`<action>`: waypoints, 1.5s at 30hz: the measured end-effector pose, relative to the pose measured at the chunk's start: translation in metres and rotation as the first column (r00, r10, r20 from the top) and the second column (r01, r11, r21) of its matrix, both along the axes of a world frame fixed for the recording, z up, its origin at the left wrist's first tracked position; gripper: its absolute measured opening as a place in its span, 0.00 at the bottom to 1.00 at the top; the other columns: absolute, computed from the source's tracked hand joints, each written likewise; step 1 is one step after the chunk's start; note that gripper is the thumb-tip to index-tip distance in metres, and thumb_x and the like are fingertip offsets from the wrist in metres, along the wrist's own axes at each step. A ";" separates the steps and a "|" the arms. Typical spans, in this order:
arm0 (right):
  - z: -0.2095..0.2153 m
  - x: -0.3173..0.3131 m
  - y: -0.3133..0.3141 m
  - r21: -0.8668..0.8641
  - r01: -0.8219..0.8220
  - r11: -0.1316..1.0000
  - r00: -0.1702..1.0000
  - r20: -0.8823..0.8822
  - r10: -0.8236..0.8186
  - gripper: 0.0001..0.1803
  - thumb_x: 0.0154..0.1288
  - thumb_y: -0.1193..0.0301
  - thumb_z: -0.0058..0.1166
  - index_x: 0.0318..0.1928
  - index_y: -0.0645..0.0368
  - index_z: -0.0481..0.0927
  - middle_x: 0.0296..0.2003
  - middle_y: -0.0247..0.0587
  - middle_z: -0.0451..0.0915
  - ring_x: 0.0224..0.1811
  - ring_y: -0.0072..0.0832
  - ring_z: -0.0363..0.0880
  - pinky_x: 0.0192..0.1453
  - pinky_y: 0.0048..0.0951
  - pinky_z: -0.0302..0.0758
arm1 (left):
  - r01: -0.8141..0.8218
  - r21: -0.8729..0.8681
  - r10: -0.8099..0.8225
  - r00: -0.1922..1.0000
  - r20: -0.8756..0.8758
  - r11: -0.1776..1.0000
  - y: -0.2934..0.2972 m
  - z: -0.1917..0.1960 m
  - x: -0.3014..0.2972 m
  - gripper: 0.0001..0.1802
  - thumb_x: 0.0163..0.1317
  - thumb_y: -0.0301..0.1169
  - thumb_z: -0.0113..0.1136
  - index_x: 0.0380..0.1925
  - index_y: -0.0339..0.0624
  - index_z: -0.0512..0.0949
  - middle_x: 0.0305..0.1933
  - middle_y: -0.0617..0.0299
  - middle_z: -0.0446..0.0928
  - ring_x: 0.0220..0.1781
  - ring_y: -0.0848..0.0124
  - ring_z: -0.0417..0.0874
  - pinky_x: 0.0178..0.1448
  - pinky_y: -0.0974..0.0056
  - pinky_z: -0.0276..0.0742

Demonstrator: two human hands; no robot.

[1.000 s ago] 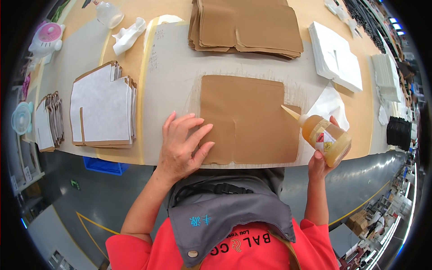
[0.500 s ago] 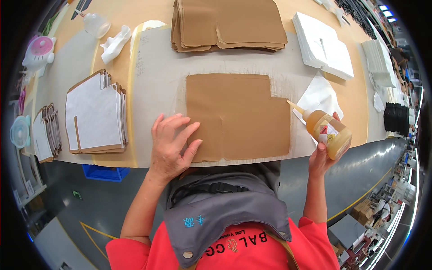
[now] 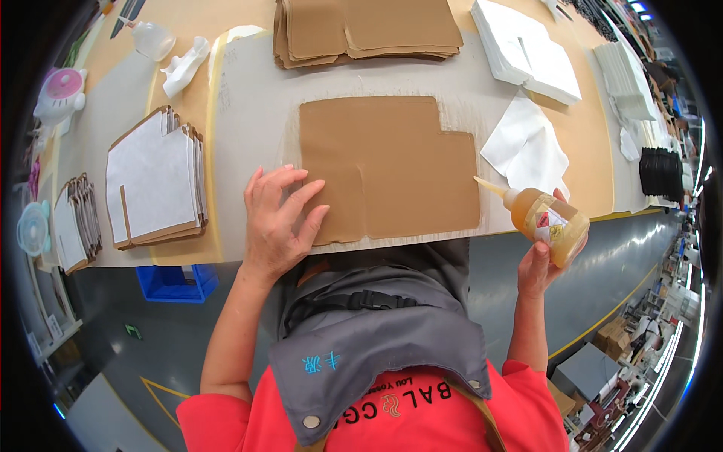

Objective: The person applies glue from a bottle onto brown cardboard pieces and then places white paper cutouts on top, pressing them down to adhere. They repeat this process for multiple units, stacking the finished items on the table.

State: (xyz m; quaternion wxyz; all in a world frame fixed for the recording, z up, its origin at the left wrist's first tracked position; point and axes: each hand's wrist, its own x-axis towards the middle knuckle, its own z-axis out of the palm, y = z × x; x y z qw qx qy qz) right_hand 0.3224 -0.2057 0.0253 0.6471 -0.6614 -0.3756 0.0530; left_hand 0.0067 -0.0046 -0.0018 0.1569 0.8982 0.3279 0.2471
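Note:
A flat brown panel [image 3: 392, 181] with a notch cut from its far right corner lies on the table in front of me. My left hand [image 3: 280, 218] rests at the panel's left edge, fingers spread and touching its surface, holding nothing. In my right hand [image 3: 541, 260] is a squeeze bottle [image 3: 550, 220] of amber liquid, probably glue, tilted with its thin nozzle pointing left. The nozzle's tip is at the panel's right edge, below the notch; whether it touches cannot be told. Beside the bottle lies a crumpled white cloth [image 3: 525, 143].
Brown panels [image 3: 369, 29] are stacked at the far side. White sheets [image 3: 525, 51] form a pile at far right. White-faced brown-edged pieces [image 3: 153, 184] stand at left, near another clear bottle [image 3: 154, 41]. A blue crate [image 3: 177, 285] sits below the table's near edge.
The nozzle has come down along the panel's right edge, from the notch corner toward me. My left hand keeps its place on the panel. The whole view has shifted slightly.

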 end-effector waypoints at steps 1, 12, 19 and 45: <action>-0.001 -0.001 -0.005 0.000 0.003 1.000 1.000 0.003 -0.003 0.53 0.52 0.44 0.73 0.66 0.57 0.54 0.66 0.63 0.67 0.72 0.49 0.64 0.72 0.49 0.68 | 0.000 0.003 0.000 1.000 -0.001 1.000 0.000 -0.001 0.000 0.17 0.58 0.35 0.70 0.47 0.48 0.83 0.54 0.61 0.74 0.62 0.59 0.74 0.72 0.43 0.59; 0.000 -0.019 -0.046 -0.028 0.064 0.998 0.997 -0.038 -0.065 0.55 0.52 0.41 0.72 0.66 0.58 0.54 0.65 0.63 0.67 0.71 0.49 0.65 0.73 0.50 0.66 | -0.001 0.034 0.001 1.000 0.001 0.999 -0.003 -0.003 0.000 0.18 0.56 0.32 0.69 0.48 0.47 0.83 0.54 0.61 0.75 0.62 0.59 0.75 0.73 0.44 0.60; -0.001 -0.029 -0.057 -0.024 0.112 0.993 0.990 -0.082 -0.114 0.53 0.54 0.42 0.70 0.67 0.58 0.55 0.66 0.62 0.66 0.71 0.48 0.65 0.73 0.51 0.66 | -0.004 0.041 0.004 1.000 -0.003 0.999 -0.003 -0.002 0.001 0.18 0.56 0.33 0.70 0.48 0.48 0.83 0.54 0.62 0.75 0.62 0.61 0.75 0.73 0.45 0.60; -0.020 -0.096 -0.022 0.088 -0.034 0.996 0.830 -0.552 0.077 0.48 0.64 0.50 0.64 0.74 0.58 0.54 0.71 0.56 0.62 0.72 0.43 0.65 0.70 0.47 0.72 | 0.005 0.017 -0.006 0.998 0.067 1.000 -0.002 -0.004 -0.002 0.17 0.58 0.35 0.70 0.48 0.50 0.83 0.54 0.62 0.75 0.62 0.59 0.74 0.73 0.44 0.59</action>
